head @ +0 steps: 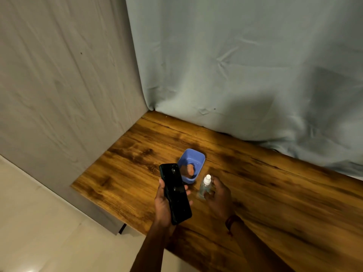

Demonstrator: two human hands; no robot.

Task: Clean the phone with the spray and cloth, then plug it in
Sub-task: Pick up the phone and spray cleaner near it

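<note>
Phone point(175, 193) up off the tabletop point(275, 193), cradled in the left hand point(164, 206), fingers wrapped round its edges and gripping it firmly. Its dark face is turned up toward the camera, and its long axis runs from near the person's wrist up toward the blue tub point(192, 165), the top end reaching right alongside the tub's near-left corner. There look to be a few wet specks on the glass, though that's hard to be sure of.

Now the bottle: the small clear spray bottle point(204, 187) sits just to the right of the phone, white nozzle pointing up and away, with the right hand point(217, 195) curled loosely about its lower half. Whether those fingers are truly clamped on it or only resting against it, I can't tell from here.

The cloth? A reddish-brown wad point(189, 169) lies inside the tub, just beyond the phone's top end, and that's likely it. The right hand is the nearer one for that reach, and the phone's face is already presented for a wipe. No cable or charger is in sight anywhere.
</note>
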